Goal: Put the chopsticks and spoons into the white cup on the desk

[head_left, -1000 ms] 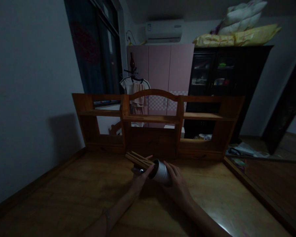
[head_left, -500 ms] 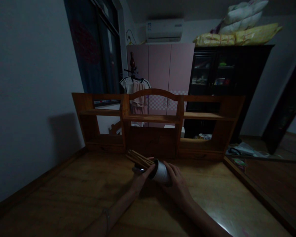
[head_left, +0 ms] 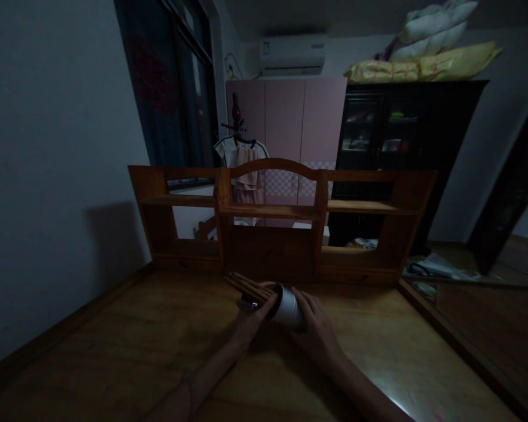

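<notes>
A white cylindrical holder (head_left: 287, 307) lies tipped on its side on the wooden desk (head_left: 127, 346), its mouth facing left. A bundle of wooden sticks (head_left: 246, 286) pokes out of that mouth toward the upper left. My left hand (head_left: 251, 319) is closed around the sticks and some dark-handled utensils right at the holder's opening. My right hand (head_left: 314, 328) wraps the holder's body from the right. The room is dim and finger detail is faint.
A wooden desktop shelf unit (head_left: 277, 220) stands along the desk's far edge, just behind my hands. A raised wooden rim (head_left: 457, 346) borders the desk on the right. A grey wall (head_left: 48, 176) is close on the left. Pink and dark cabinets stand behind.
The sticks have slid a little further into the holder, so less of the bundle shows. Both hands stay in nearly the same place.
</notes>
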`<move>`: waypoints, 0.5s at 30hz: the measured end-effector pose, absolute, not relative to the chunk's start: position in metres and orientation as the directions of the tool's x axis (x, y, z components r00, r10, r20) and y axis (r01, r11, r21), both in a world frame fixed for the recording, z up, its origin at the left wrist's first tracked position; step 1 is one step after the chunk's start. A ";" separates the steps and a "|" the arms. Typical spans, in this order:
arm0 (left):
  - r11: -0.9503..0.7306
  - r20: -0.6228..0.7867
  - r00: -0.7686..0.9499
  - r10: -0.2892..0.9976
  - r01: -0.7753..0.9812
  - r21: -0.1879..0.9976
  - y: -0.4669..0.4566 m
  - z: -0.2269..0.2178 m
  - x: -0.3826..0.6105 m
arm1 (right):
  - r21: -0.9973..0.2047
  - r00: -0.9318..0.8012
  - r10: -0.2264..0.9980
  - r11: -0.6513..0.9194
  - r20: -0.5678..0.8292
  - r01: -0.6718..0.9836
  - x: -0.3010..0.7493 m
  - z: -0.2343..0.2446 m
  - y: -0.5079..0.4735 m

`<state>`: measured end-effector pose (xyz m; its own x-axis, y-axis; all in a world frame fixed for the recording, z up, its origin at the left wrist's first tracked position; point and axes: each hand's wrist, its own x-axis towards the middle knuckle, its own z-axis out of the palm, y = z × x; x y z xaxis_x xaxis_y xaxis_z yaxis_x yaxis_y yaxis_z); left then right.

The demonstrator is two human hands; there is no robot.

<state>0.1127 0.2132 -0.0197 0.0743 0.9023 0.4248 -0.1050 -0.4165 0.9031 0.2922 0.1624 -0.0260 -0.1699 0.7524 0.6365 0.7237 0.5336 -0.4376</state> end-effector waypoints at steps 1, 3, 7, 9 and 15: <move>-0.426 0.432 0.080 0.898 -0.087 0.901 0.212 -0.019 0.113 | -0.433 -0.171 0.751 0.533 0.638 0.727 0.293 -0.026 0.162; -0.434 0.438 0.090 0.894 -0.066 0.899 0.211 -0.018 0.113 | -0.424 -0.169 0.750 0.527 0.639 0.736 0.293 -0.025 0.163; -0.428 0.434 0.089 0.896 -0.085 0.900 0.209 -0.017 0.113 | -0.419 -0.162 0.751 0.518 0.640 0.746 0.294 -0.025 0.163; -0.423 0.432 0.082 0.898 -0.106 0.900 0.208 -0.017 0.114 | -0.420 -0.160 0.751 0.517 0.640 0.745 0.294 -0.025 0.163; -0.265 0.273 -0.017 0.962 -0.304 0.915 0.211 -0.018 0.116 | -0.421 -0.160 0.751 0.517 0.640 0.746 0.293 -0.027 0.163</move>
<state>0.1164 0.2110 -0.0178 -0.0170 0.9620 0.2726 -0.3037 -0.2647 0.9152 0.2934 0.1633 -0.0266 -0.1598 0.7513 0.6404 0.7455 0.5170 -0.4206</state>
